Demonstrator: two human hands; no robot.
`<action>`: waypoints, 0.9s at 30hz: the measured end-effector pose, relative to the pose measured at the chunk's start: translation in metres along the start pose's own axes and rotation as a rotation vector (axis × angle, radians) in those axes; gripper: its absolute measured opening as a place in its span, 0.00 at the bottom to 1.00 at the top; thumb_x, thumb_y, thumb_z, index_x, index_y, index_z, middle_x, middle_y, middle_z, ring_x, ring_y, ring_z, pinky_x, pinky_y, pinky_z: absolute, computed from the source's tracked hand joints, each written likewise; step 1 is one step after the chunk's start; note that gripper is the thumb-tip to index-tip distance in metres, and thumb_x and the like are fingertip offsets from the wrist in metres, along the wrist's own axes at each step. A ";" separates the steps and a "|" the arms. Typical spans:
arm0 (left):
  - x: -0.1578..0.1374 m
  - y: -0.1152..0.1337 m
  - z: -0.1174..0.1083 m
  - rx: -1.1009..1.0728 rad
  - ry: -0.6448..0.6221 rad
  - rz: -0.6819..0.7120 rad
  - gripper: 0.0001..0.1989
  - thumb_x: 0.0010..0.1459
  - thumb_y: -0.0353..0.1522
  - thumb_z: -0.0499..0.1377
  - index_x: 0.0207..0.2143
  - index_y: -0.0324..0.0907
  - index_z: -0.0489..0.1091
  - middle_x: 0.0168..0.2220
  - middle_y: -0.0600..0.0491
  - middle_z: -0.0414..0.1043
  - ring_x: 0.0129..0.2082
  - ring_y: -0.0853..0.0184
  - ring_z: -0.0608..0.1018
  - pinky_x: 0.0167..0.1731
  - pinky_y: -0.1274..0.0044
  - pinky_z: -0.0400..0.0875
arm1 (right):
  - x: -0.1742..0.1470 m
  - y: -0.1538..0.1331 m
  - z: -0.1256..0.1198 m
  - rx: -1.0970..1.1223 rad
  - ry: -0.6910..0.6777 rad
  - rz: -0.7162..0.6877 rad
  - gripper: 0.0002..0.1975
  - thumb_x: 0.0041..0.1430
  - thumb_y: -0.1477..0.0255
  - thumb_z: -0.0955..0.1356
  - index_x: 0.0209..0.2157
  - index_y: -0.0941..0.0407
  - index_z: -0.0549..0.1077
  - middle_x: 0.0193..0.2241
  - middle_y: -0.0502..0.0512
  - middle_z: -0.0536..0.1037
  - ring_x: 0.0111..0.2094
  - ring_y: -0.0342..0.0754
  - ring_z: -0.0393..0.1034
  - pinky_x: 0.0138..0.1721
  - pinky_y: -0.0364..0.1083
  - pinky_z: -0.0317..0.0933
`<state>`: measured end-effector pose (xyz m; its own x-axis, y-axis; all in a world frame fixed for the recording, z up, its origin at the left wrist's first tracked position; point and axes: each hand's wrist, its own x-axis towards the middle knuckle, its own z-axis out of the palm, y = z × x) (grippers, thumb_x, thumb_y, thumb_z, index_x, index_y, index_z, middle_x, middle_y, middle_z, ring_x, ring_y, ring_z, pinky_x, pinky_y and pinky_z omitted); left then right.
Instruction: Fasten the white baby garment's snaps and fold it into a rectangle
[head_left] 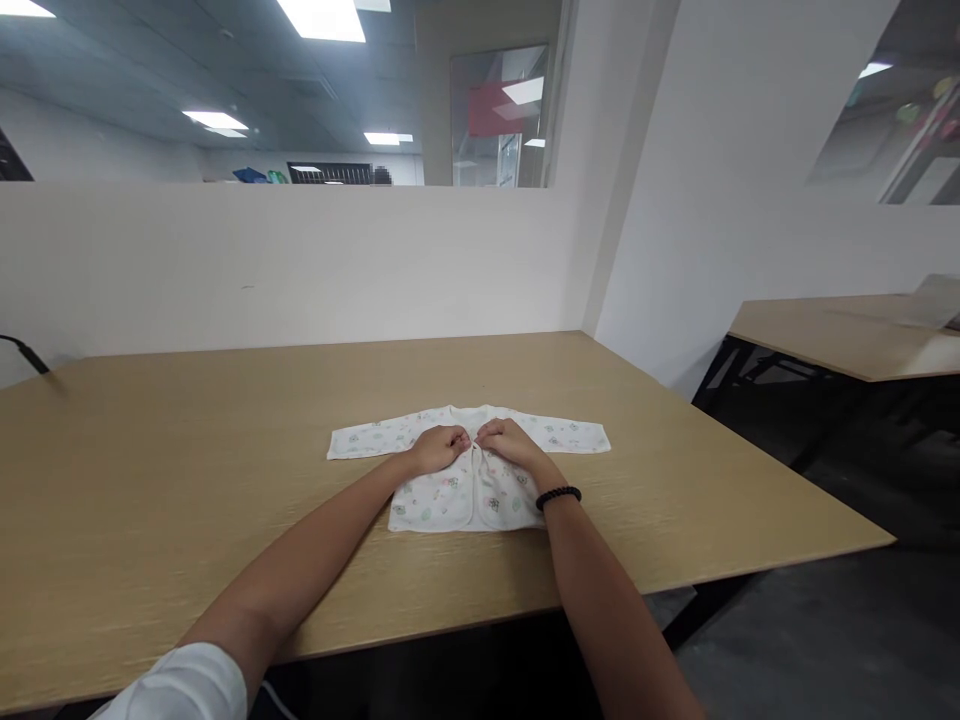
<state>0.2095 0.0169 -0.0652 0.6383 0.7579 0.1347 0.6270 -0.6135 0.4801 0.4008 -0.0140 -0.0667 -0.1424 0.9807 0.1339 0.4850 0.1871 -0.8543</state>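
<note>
A small white baby jacket (435,503) with a print of little green, pink and grey figures lies flat on the table, its sleeves stretched out to both sides. Its two front halves meet along a seam down the middle. My left hand (441,447) pinches the left front edge near the neckline, fingers closed on the cloth. Close beside it, my right hand (508,441) pinches the right front edge, also closed. The fingertips nearly meet at the opening; whether a fastener sits between them is too small to tell. A dark beaded bracelet (559,496) circles my right wrist.
The wooden table (225,430) meets a white wall (300,260) at the back. A black cable (26,352) pokes in at the far left. To the right stands a second wooden table (825,330) on black legs, with a gap of floor between.
</note>
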 end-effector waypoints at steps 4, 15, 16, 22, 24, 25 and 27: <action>-0.001 0.002 0.001 0.067 -0.008 -0.009 0.11 0.62 0.36 0.52 0.35 0.43 0.73 0.28 0.54 0.73 0.30 0.65 0.73 0.29 0.78 0.58 | 0.002 0.006 0.001 0.060 -0.041 -0.025 0.03 0.42 0.73 0.70 0.20 0.57 0.77 0.24 0.51 0.78 0.32 0.48 0.70 0.36 0.44 0.62; -0.002 0.000 -0.001 0.119 -0.016 -0.011 0.10 0.62 0.36 0.52 0.35 0.43 0.72 0.29 0.53 0.73 0.31 0.64 0.73 0.28 0.77 0.57 | -0.003 0.003 0.004 -0.166 0.030 -0.028 0.04 0.45 0.73 0.72 0.27 0.57 0.81 0.34 0.55 0.80 0.40 0.52 0.73 0.43 0.46 0.63; -0.002 0.000 -0.001 0.109 -0.018 -0.015 0.10 0.62 0.36 0.53 0.35 0.43 0.72 0.28 0.53 0.73 0.30 0.64 0.73 0.28 0.77 0.56 | -0.003 0.003 0.004 -0.180 0.034 -0.021 0.05 0.45 0.73 0.72 0.27 0.57 0.81 0.34 0.55 0.80 0.40 0.52 0.73 0.44 0.46 0.63; -0.002 0.000 -0.001 -0.052 -0.005 -0.025 0.14 0.61 0.40 0.52 0.28 0.42 0.70 0.24 0.56 0.69 0.26 0.67 0.70 0.26 0.78 0.55 | -0.005 -0.006 0.007 -0.313 0.087 -0.020 0.04 0.47 0.71 0.72 0.28 0.55 0.80 0.38 0.54 0.79 0.43 0.52 0.71 0.46 0.47 0.60; -0.001 0.001 0.000 -0.093 0.001 -0.036 0.15 0.60 0.40 0.53 0.26 0.41 0.69 0.22 0.56 0.67 0.25 0.68 0.68 0.25 0.78 0.54 | -0.007 -0.010 0.008 -0.367 0.115 -0.027 0.03 0.48 0.71 0.72 0.27 0.54 0.79 0.39 0.54 0.78 0.46 0.53 0.70 0.47 0.49 0.59; 0.000 0.001 0.000 -0.102 0.004 -0.046 0.14 0.59 0.40 0.53 0.25 0.41 0.69 0.22 0.56 0.66 0.25 0.68 0.68 0.25 0.78 0.53 | -0.008 -0.012 0.009 -0.390 0.118 -0.027 0.03 0.48 0.70 0.72 0.27 0.54 0.79 0.40 0.54 0.78 0.46 0.54 0.69 0.47 0.50 0.58; 0.002 0.001 0.001 -0.102 0.007 -0.068 0.12 0.57 0.37 0.54 0.24 0.41 0.68 0.21 0.57 0.64 0.24 0.69 0.66 0.25 0.78 0.53 | -0.010 -0.016 0.009 -0.421 0.108 -0.024 0.02 0.49 0.70 0.72 0.27 0.53 0.79 0.41 0.54 0.78 0.48 0.55 0.68 0.49 0.51 0.57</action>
<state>0.2115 0.0174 -0.0653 0.5926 0.7986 0.1051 0.6198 -0.5354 0.5738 0.3866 -0.0271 -0.0589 -0.0779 0.9720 0.2216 0.7957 0.1945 -0.5736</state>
